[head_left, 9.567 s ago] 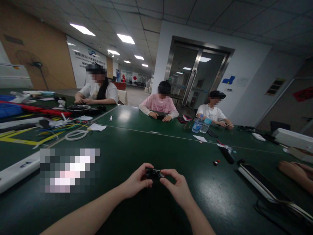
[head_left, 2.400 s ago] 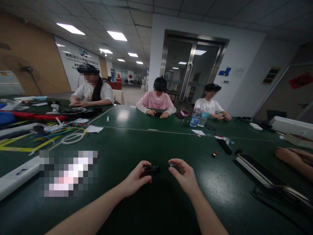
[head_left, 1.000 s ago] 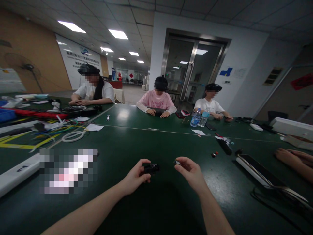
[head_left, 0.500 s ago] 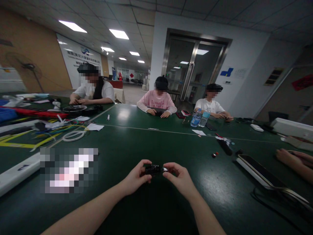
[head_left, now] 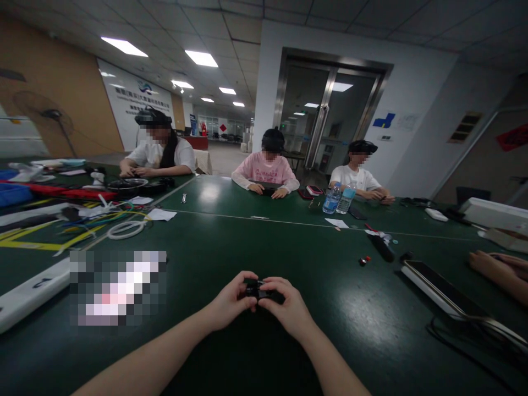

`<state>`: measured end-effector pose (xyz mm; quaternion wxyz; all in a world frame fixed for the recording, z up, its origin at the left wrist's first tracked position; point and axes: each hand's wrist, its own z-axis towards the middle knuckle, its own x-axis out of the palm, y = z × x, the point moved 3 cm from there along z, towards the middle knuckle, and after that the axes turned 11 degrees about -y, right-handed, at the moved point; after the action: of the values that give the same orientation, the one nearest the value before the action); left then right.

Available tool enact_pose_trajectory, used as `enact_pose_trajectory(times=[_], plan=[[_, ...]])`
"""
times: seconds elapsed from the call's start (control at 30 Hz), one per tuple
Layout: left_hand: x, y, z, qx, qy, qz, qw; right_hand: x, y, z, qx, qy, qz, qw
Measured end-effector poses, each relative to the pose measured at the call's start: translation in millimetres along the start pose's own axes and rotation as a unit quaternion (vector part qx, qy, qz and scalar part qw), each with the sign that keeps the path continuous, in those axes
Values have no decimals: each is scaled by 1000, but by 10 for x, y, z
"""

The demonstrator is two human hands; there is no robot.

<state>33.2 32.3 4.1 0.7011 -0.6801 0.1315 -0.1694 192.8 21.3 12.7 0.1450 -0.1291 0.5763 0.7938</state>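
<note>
In the head view, the left hand (head_left: 230,301) and right hand (head_left: 290,308) pinch the black part (head_left: 253,289) between them, above the tabletop (head_left: 218,242) toward its near edge; an uneven squeeze could make it slip and drop

The site is an office interior: a panelled ceiling (head_left: 350,30) with flat lights (head_left: 201,59) spans the top of the frame, a white sign wall (head_left: 142,102) with blue logo and lettering stands at upper left, and a metal-framed glass double door (head_left: 303,110) at upper right of centre. Left of centre, the floor runs back past a reddish-brown counter (head_left: 201,142) into a deeper lit room, its furnishings too small to identify. Bench-type use is evident at the large green table (head_left: 206,247): cables (head_left: 126,228) at left, headset-wearing people (head_left: 266,170) seated along its far side.
</note>
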Motion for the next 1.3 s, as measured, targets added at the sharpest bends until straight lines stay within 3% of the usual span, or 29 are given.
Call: enact_pose_trajectory(times=[0.83, 1.3], plan=[[-26, -7, -14, -10, -4, 3, 1000, -63, 2, -14, 14, 40, 36, 998], [-38, -56, -26, -12, 1, 1, 1000, -56, -22, -16, 26, 19, 33, 999]])
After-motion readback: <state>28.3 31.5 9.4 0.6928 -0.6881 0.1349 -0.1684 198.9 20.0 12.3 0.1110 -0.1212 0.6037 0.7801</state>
